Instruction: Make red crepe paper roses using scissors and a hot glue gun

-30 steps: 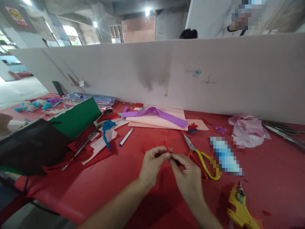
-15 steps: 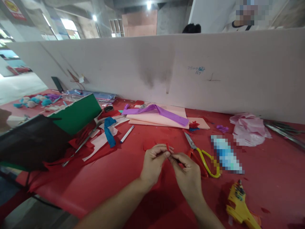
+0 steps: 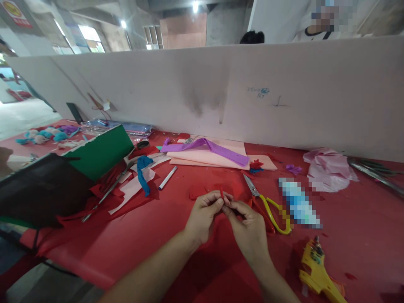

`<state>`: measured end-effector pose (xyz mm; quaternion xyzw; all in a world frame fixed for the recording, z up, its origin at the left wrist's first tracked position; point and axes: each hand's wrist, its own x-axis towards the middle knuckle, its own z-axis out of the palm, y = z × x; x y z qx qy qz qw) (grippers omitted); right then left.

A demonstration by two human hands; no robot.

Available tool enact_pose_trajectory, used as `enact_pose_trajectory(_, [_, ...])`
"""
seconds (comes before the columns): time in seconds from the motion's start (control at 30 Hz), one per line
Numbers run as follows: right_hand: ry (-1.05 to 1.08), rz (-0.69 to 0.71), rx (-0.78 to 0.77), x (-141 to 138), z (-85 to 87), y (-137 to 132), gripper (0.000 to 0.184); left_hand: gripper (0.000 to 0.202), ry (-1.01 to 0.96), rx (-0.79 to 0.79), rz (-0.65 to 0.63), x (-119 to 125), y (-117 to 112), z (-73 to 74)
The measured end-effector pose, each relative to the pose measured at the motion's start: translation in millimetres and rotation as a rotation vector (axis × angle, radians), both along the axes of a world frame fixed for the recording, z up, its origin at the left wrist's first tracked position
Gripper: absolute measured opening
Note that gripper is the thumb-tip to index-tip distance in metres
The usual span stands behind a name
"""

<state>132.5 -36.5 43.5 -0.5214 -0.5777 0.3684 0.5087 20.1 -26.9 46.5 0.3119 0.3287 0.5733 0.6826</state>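
Over the middle of the red table, my left hand (image 3: pixel 203 214) and my right hand (image 3: pixel 248 223) meet fingertip to fingertip. Both pinch a small, narrow piece of red crepe paper (image 3: pixel 221 192), whose tip sticks up between the fingers; its lower part is hidden. Red paper pieces (image 3: pixel 198 192) lie flat just beyond my left hand. Close to the right of my right hand rest scissors (image 3: pixel 257 193) with one yellow and one red handle, blades pointing away. Further right and nearer to me is a yellow glue gun (image 3: pixel 318 269).
Purple paper strip (image 3: pixel 205 145) lies on folded peach sheets (image 3: pixel 189 161). A marker (image 3: pixel 168 178), a blue paper strip (image 3: pixel 144 176) and a green board (image 3: pixel 104 153) are on the left. Crumpled pink plastic (image 3: pixel 328 168) and wire stems (image 3: pixel 375 168) lie right. A white partition (image 3: pixel 151 88) stands behind.
My hands stay together in nearly the same spot, with small finger movements. Slightly more of the red paper shows upright between the fingertips. The view has shifted a little.
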Motion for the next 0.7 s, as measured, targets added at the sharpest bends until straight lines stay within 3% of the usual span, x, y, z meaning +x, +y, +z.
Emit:
enact_pose_trajectory(0.27, [0.001,0.023,-0.014,1.2,2.3,1.9,0.018,0.012,-0.080,-0.068,-0.064,-1.0,1.7,-1.8])
enact_pose_trajectory(0.7, [0.033,0.023,-0.074,2.7,-2.2,6.2,0.020,0.015,-0.034,0.009,-0.191,-8.5,7.6,-3.5])
